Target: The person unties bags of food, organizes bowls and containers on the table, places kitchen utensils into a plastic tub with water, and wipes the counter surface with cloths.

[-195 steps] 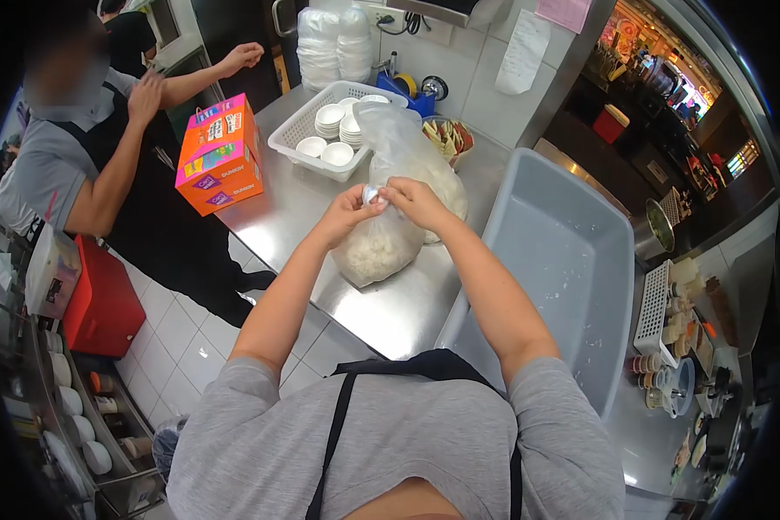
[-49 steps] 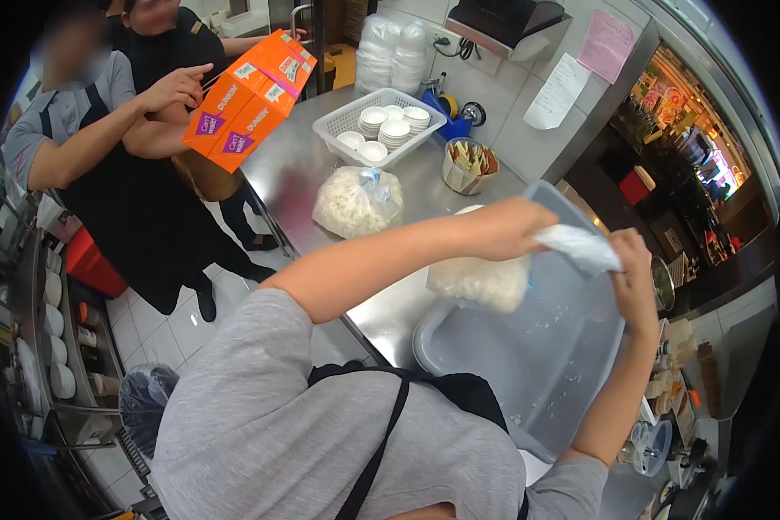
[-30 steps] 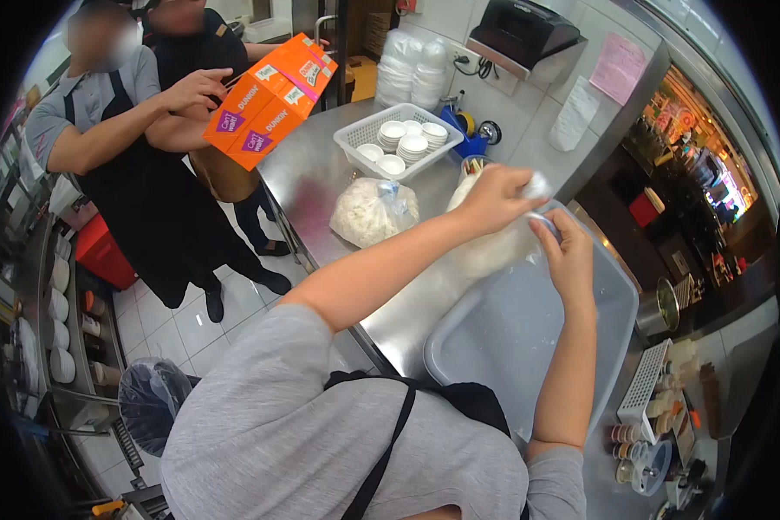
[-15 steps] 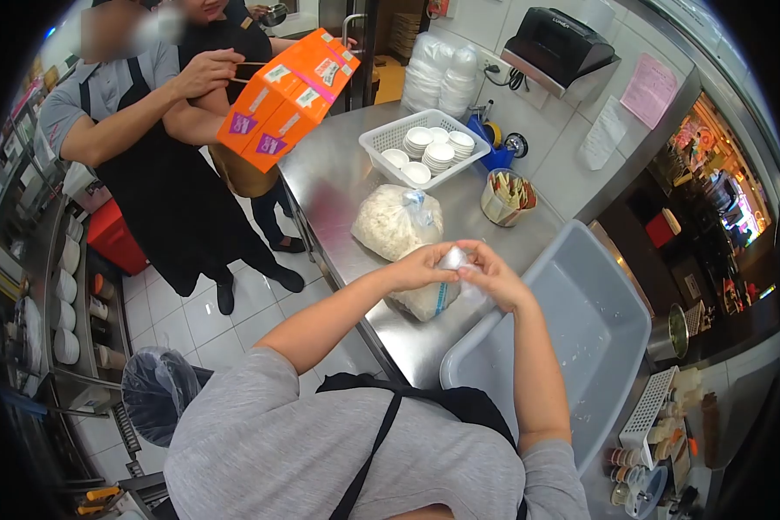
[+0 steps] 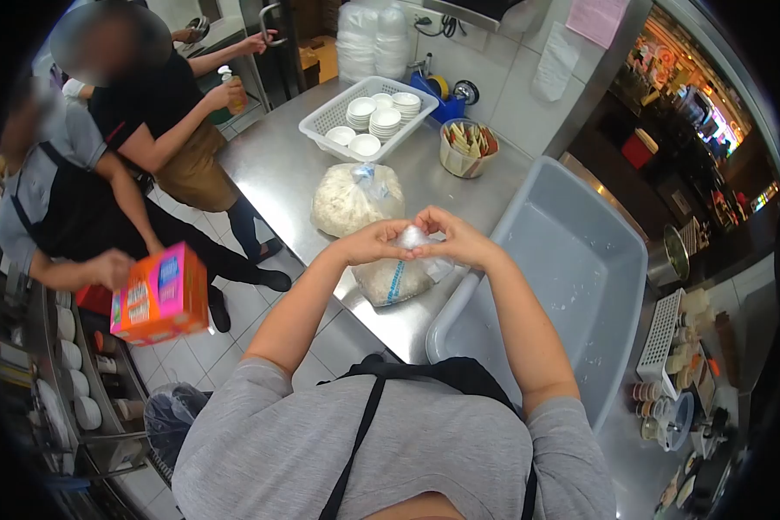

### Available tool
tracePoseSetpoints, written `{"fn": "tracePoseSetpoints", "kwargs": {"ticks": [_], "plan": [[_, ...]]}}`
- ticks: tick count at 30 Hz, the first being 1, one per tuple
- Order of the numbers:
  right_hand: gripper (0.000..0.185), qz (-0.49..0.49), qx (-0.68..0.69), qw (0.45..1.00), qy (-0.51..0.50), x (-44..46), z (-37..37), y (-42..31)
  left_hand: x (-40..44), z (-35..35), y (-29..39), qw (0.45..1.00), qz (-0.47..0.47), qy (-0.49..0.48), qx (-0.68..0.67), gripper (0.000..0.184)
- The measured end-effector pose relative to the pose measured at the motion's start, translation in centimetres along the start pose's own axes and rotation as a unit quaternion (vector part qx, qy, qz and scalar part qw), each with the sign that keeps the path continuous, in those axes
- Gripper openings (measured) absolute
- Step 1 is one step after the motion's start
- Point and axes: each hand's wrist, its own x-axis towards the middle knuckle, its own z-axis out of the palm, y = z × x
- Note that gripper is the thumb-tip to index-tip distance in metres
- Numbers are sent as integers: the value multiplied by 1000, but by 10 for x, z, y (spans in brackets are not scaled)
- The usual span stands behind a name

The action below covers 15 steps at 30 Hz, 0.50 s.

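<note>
Both hands meet at the twisted neck of a clear plastic bag (image 5: 392, 282) of white food, which rests on the steel counter (image 5: 264, 186) near its front edge. My left hand (image 5: 377, 243) pinches the neck from the left. From the right, my right hand (image 5: 451, 238) grips the same gathered plastic, its fingers curled round it. Just behind stands a second, tied bag (image 5: 357, 199) of white food, upright. To the right is a large grey tub (image 5: 572, 234) with white bits on its bottom.
A white basket (image 5: 314, 130) of small bowls, a tub of packets (image 5: 468, 152) and stacked clear containers (image 5: 355, 43) stand at the back. On the left, one person carries an orange box (image 5: 160, 295); another holds a bottle (image 5: 235, 94). A lined bin (image 5: 172, 416) stands lower left.
The orange box has swung down and left with the person carrying it. The other person now shows a bottle. My hands remain at the bag's neck, where they came from over the grey tub.
</note>
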Motion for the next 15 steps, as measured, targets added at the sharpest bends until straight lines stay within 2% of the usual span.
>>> {"fn": "tracePoseSetpoints", "kwargs": {"ticks": [3,5,6,8,9,11,12,13,15], "plan": [[40,27,-14,1000,-7,4,0,1,0,-1,-6,1000,6,17,-10,36],[39,7,-95,995,-23,9,0,9,1,-5,-18,998,7,61,2,27],[39,11,-93,995,-19,11,2,11,5,-4,-23,998,5,57,0,27],[45,12,-135,990,40,14,7,14,12,0,-34,982,99,161,-19,23],[45,14,-134,990,42,15,6,18,14,7,-30,982,98,159,-20,23],[44,-14,-148,987,65,17,7,27,15,23,-25,925,92,302,210,23],[44,-12,-147,987,65,19,8,30,20,24,-31,893,146,331,269,23],[42,-27,-149,986,66,20,8,33,25,24,-36,893,145,331,269,23],[40,-41,-150,985,68,21,8,37,33,27,-40,788,202,404,419,22]]}}
